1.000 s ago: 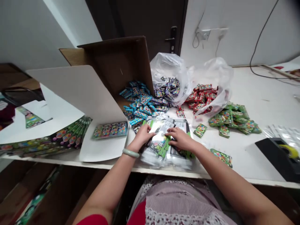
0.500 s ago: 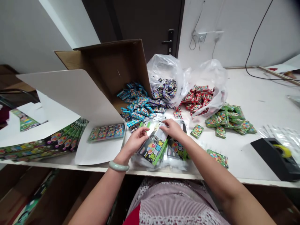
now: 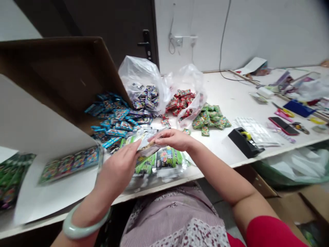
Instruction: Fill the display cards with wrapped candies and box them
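My left hand (image 3: 115, 175), with a pale jade bangle (image 3: 84, 223) on its wrist, and my right hand (image 3: 172, 139) meet over the table, pinching a small foil packet (image 3: 150, 147) between their fingers. The packet is blurred. Below them lies a heap of green-printed packets in clear plastic (image 3: 159, 164). Loose blue sachets (image 3: 113, 116) spread just beyond my left hand. Farther back are purple sachets in a clear bag (image 3: 145, 97), red sachets in another bag (image 3: 181, 101), and a green sachet pile (image 3: 209, 116).
A white card tray holding a row of packets (image 3: 69, 164) and a brown cardboard box (image 3: 56, 75) stand at left. A black tape dispenser (image 3: 244, 142), a phone (image 3: 280, 125) and a blue case (image 3: 298, 108) lie on the white table (image 3: 226, 92) at right.
The view has swung right, showing more of the table. My hands have risen from the green packets and come together on the small foil packet.
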The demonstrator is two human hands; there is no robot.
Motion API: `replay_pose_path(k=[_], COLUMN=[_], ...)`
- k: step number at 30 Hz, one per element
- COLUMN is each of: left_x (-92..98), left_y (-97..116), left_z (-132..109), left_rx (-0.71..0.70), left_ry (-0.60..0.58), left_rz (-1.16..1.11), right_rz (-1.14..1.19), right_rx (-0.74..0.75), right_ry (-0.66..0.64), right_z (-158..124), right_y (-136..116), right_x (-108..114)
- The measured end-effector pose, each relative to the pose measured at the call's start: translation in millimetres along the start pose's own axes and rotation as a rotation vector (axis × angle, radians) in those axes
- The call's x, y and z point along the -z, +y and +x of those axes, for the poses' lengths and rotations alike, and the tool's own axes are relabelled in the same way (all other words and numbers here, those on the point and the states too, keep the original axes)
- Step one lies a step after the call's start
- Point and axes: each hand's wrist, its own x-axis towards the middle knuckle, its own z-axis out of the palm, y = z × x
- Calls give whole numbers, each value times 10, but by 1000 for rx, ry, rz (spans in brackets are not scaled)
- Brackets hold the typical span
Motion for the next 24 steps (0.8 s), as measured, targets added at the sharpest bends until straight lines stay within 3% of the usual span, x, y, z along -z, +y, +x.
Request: replay_pose_path(k=[3, 7, 8, 11, 13, 15, 18, 20, 22, 24], left_x=[-60, -95, -104, -162, -236, -328, -463, -533, -585, -617], left_y=[-6, 105, 158, 302, 350, 357, 332, 315, 301, 280], left_z=[14, -52, -70, -92, -85, -99, -233, -407, -605, -765], left_rx=[27, 312, 389, 545, 650, 745, 772, 744, 756, 825], left_ry=[42, 197, 236, 298, 277, 229, 187, 79, -22, -59], left_rz=[-79, -380, -463, -722, -933, -1116, -1209, -1212, -1255, -1346], right_rz=[-157, -565, -557, -204, 55, 167, 138, 72, 17, 1], right_rx=[75, 230, 227, 120, 51, 10, 7, 4, -33, -111], right_ry=[104, 601, 646, 450, 326, 333, 461, 542, 517, 409], right_z=[-119, -361, -408, -468, -465, -465, -504, -549, -596, -633], right_y=[-77, -99, -59, 148, 280, 355, 386, 414, 486, 600], right_x=[-82, -315, -375, -508, -549, -556, -532, -524, -547, -604])
